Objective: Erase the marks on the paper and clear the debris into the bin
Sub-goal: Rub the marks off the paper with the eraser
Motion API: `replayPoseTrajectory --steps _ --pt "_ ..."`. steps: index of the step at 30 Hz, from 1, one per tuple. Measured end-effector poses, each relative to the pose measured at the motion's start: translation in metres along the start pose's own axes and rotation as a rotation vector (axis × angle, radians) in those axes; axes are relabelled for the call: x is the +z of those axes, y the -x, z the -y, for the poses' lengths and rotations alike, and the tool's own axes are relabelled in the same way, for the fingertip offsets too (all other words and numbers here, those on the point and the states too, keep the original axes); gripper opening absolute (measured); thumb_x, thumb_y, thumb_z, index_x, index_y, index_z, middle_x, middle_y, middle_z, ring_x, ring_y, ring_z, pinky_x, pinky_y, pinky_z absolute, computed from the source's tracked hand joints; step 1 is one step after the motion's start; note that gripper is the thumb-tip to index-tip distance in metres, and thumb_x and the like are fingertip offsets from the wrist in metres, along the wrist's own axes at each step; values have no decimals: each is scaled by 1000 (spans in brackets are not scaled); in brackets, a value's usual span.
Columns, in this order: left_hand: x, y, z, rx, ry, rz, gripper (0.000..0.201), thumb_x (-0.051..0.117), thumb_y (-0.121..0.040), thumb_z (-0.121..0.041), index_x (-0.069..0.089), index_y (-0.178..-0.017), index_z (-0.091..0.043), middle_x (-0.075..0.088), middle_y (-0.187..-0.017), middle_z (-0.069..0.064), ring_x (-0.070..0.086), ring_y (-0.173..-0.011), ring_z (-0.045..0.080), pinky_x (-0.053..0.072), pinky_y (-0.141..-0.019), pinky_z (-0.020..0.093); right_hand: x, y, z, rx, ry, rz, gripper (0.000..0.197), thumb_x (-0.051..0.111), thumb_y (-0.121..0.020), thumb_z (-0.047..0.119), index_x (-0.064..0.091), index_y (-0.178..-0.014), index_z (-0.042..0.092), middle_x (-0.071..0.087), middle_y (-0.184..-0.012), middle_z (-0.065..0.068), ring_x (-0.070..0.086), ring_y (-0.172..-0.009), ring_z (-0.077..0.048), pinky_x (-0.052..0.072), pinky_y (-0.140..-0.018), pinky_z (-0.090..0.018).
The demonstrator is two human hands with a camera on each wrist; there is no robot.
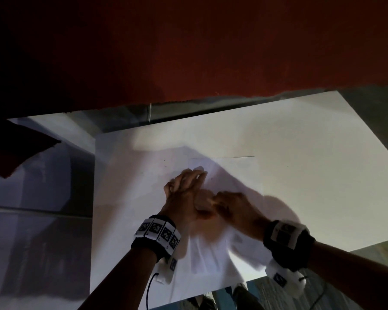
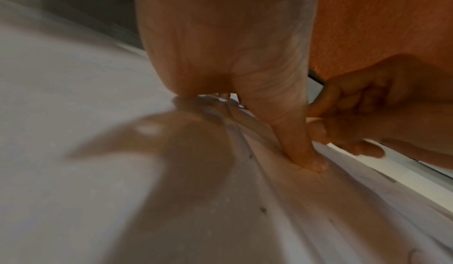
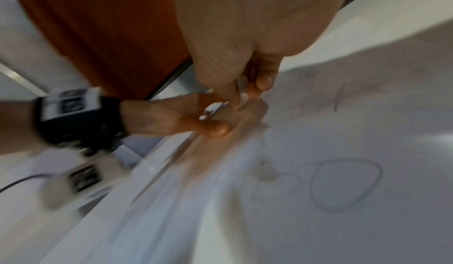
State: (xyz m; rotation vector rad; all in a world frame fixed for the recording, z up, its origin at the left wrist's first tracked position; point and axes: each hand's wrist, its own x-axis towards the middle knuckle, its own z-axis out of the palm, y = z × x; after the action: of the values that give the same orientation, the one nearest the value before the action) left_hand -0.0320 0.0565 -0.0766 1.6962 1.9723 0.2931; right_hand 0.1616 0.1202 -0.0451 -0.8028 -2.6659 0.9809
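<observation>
At centre frame we see the left hand [image 1: 184, 193] pressing spread fingers flat on the pencilled paper [image 1: 233, 175], which lies on a white board [image 1: 311, 175]. Just right of it, the right hand [image 1: 231, 204] pinches a small white eraser [image 3: 242, 93] against the sheet's pencil marks [image 3: 343, 183].

A white table [image 1: 311, 135] carries the work; its far edge runs along a red wall, with a dark strip between the two. A sheet of white paper [image 1: 235, 173] lies flat on the table near the middle, its far edge casting a thin shadow line. The sheet bears faint pencil marks [image 3: 345, 184], among them a rounded outline and some crossed strokes, seen in the right wrist view. Small dark specks [image 2: 263, 210] lie scattered on the white surface in the left wrist view. Both hands rest on the sheet. Left of the table stands a grey-white surface, indistinct in shadow.
</observation>
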Motion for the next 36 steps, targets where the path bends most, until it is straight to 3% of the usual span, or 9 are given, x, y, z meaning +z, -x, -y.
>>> replayPoseTrajectory --steps 5,8,11,14,17,22,28,32,36 --pt "1 -3 0 -7 -45 22 122 74 -65 -74 2 -160 -46 -7 -165 -27 -6 -154 10 12 -114 41 -20 -32 -30 169 63 -140 14 57 -90 16 66 -98 23 67 -84 2 61 -69 -19 49 -64 -30" --pt "4 -4 4 8 -30 13 124 77 -66 -74 4 -161 -44 -9 -166 -26 -10 -154 8 7 -112 35 -2 -21 -8 33 8 -52 8 58 -90 13 63 -84 13 66 -77 -4 61 -65 -24 43 -60 -29" --pt "4 -5 6 20 -33 -6 124 76 -65 -75 5 -161 -44 -9 -167 -25 -10 -154 7 8 -113 36 -6 -22 -7 50 -25 39 18 50 -91 25 65 -82 17 67 -77 0 62 -66 -21 46 -61 -29" --pt "3 -3 5 8 -20 14 123 77 -68 -73 2 -161 -45 -7 -167 -25 -10 -153 5 6 -112 36 -16 -39 -20 155 13 -147 11 60 -88 12 68 -87 19 68 -77 0 62 -65 -23 41 -59 -28" --pt "5 -3 6 35 -20 -14 122 76 -67 -74 6 -162 -42 -8 -167 -24 -9 -155 7 10 -116 42 0 -30 -2 68 -97 -29 18 62 -90 10 57 -76 21 56 -68 12 53 -59 -9 38 -58 -23" --pt "5 -4 6 9 -9 1 123 76 -67 -73 5 -162 -43 -9 -166 -27 -9 -155 7 10 -118 42 3 -36 -12 112 -63 -129 9 63 -89 11 69 -90 16 64 -73 8 57 -61 -7 40 -58 -16" --pt "2 -4 2 -15 -27 20 125 74 -63 -77 -1 -160 -47 -9 -165 -28 -5 -155 8 13 -117 43 -2 -40 -13 103 11 -118 18 60 -87 7 70 -95 20 66 -80 7 61 -65 -12 48 -59 -26" --pt "0 -3 0 2 5 20 124 77 -67 -74 1 -161 -44 -11 -165 -27 -7 -151 4 9 -111 36 -14 -51 -19 204 73 -94 12 54 -89 14 54 -77 18 60 -75 -3 59 -69 -33 37 -58 -32" --pt "-8 1 -8 42 -35 10 119 79 -71 -68 7 -161 -37 -10 -163 -25 -9 -149 6 6 -103 32 -38 -44 -39 300 43 -216 23 58 -95 39 70 -93 20 69 -76 0 64 -76 -24 47 -67 -34"
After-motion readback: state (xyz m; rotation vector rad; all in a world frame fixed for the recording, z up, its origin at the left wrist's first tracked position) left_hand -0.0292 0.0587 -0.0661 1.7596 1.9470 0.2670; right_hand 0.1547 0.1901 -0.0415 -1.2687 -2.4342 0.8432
